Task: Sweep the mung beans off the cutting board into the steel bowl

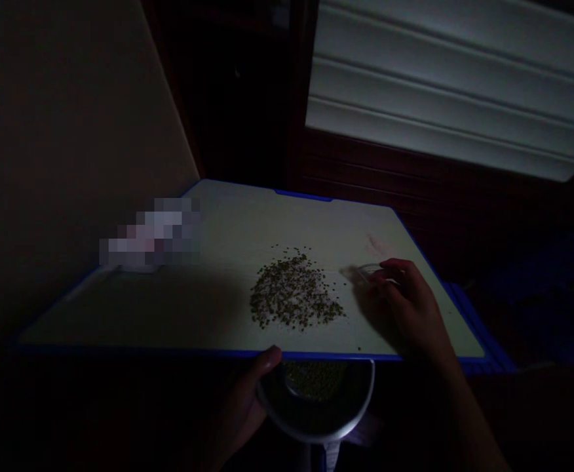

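Note:
A loose spread of small green beans or seeds (291,292) lies on the pale table top (228,223). To its right, my right hand (407,295) is just over the surface, its fingers and thumb closed on a small clear curved piece (368,270) whose kind I cannot make out. Below the table's near edge is a round pan (363,410) with a pale rim and a handle pointing toward me; more of the green beans (316,380) are inside. At the pan's left side, my left hand (250,390) grips its rim, thumb up against the table edge. Shadow hides its other fingers.
A blurred-out white and pink item (152,229) sits on the table's left side. A wall (71,118) borders that side. Behind stand dark wood and a slatted panel (439,85). Dim blue things (552,301) are at the right. The room is dark.

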### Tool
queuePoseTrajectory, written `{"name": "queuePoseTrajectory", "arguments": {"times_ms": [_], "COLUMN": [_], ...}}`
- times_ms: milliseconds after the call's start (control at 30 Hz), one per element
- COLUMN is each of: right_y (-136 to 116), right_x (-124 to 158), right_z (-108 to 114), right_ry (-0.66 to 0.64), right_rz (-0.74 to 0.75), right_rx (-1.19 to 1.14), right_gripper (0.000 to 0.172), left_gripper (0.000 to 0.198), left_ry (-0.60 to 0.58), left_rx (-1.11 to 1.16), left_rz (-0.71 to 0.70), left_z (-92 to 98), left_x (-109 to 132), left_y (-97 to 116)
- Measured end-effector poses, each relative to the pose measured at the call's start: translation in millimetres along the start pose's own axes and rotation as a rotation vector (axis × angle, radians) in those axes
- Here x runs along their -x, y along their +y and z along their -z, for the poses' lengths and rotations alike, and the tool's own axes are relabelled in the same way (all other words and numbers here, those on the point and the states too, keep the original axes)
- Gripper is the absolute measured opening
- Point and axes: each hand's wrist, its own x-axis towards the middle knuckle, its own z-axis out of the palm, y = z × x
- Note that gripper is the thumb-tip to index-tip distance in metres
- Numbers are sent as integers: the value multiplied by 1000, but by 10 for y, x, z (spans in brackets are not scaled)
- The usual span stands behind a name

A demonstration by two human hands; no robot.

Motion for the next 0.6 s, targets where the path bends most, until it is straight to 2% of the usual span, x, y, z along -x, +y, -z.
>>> {"name": "queuePoseTrajectory", "arguments": {"times_ms": [100, 300, 500, 600], "right_y": [75, 104, 56, 98], "right_x": [-23, -17, 48, 172], "right_z": [-36, 42, 76, 116], "right_ry": [-15, 67, 1, -23], "right_rz": [15, -1, -80, -115], "right_rx": [-6, 38, 62, 77], "right_gripper": [34, 37, 38, 38], "left_gripper": [48, 33, 25, 21], "left_ry": [-2, -43, -70, -18], "left_rx": [-42, -81, -148, -148], "left_rz": [-23, -32, -61, -88], "left_z": [3, -55, -75, -79], "left_x": [-11, 12, 38, 53], "left_y": [61, 181, 198, 184]}}
